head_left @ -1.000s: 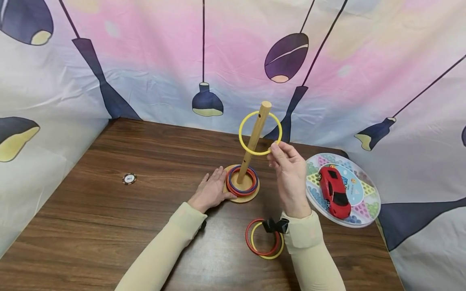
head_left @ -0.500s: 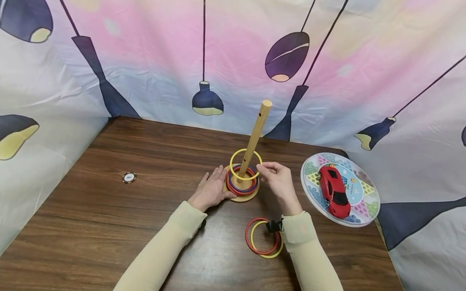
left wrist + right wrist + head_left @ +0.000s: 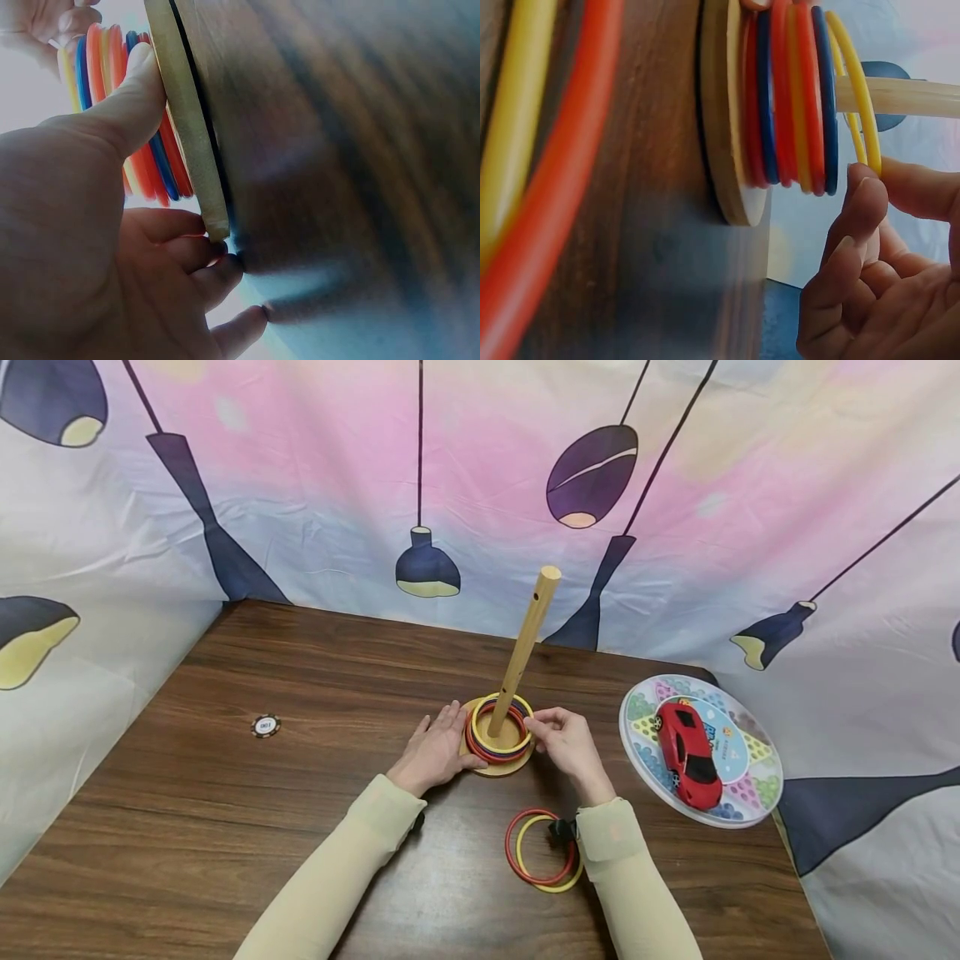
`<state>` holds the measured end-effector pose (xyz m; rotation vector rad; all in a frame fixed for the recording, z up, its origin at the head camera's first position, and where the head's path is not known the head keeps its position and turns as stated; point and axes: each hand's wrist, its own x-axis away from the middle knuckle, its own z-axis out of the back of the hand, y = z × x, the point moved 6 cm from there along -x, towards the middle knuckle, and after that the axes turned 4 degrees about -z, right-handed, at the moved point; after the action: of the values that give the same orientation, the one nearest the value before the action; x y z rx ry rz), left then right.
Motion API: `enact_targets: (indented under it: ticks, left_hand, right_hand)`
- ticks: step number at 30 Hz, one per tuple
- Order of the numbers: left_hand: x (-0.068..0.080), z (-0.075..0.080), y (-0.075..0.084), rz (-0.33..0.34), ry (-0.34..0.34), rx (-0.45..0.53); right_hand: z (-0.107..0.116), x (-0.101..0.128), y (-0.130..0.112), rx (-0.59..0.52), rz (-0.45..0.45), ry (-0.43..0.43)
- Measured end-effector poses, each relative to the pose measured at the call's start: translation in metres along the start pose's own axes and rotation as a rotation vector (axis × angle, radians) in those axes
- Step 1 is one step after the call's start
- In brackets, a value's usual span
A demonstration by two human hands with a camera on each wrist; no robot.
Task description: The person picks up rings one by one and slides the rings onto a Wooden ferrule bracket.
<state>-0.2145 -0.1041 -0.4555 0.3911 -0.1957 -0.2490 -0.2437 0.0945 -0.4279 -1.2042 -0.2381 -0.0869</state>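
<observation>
My right hand [image 3: 570, 747] pinches a yellow ring [image 3: 868, 112] between thumb and fingertips. The ring encircles the wooden post [image 3: 527, 635] low down. In the right wrist view it tilts slightly and sits just above a dark blue ring at the top of the stack of rings [image 3: 784, 97]. That stack of red, blue and yellow rings lies on the round wooden base [image 3: 187, 120]. My left hand [image 3: 431, 752] rests against the base's left side, fingers extended. Its thumb lies along the front, beside the stack, and its fingertips touch the base's edge and the table.
A red ring [image 3: 581, 150] and a yellow ring [image 3: 514, 127] overlap on the table [image 3: 187, 827], near my right wrist. At right, a red toy car [image 3: 688, 756] sits on a round patterned board [image 3: 750, 727]. A poker chip [image 3: 266, 726] lies left. A printed cloth hangs behind.
My right hand has lowered the yellow ring down the post, from near its top to just above the stack. My left hand has stayed at the base.
</observation>
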Motion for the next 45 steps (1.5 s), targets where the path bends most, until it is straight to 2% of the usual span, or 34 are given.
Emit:
enact_targets:
  ticks: [13, 19, 27, 30, 35, 37, 41, 45]
  left_hand:
    - [0.001, 0.0, -0.001, -0.009, 0.01, -0.007]
    - [0.002, 0.001, -0.001, -0.012, 0.009, -0.007]
    - [0.002, 0.002, 0.0, -0.018, 0.017, -0.015]
    - [0.002, 0.002, 0.0, -0.019, 0.019, -0.016]
    - [0.002, 0.002, 0.0, -0.017, 0.023, -0.015]
    - [0.002, 0.002, 0.001, -0.019, 0.026, -0.015]
    - [0.002, 0.003, 0.001, -0.022, 0.027, -0.008]
    - [0.002, 0.003, 0.0, -0.017, 0.024, 0.006]
  right_hand:
    - [0.003, 0.004, 0.002, 0.163, 0.051, 0.037]
    - [0.004, 0.012, -0.001, 0.242, 0.063, 0.014]
    - [0.008, 0.023, 0.001, 0.464, 0.09, 0.005]
    - [0.006, 0.029, 0.005, 0.542, 0.108, -0.08]
    - [-0.008, 0.043, 0.013, 0.623, 0.168, -0.356]
    - [-0.012, 0.048, 0.018, 0.653, 0.161, -0.437]
    - [-0.015, 0.053, 0.025, 0.699, 0.135, -0.527]
    - [-0.017, 0.055, 0.028, 0.723, 0.153, -0.554]
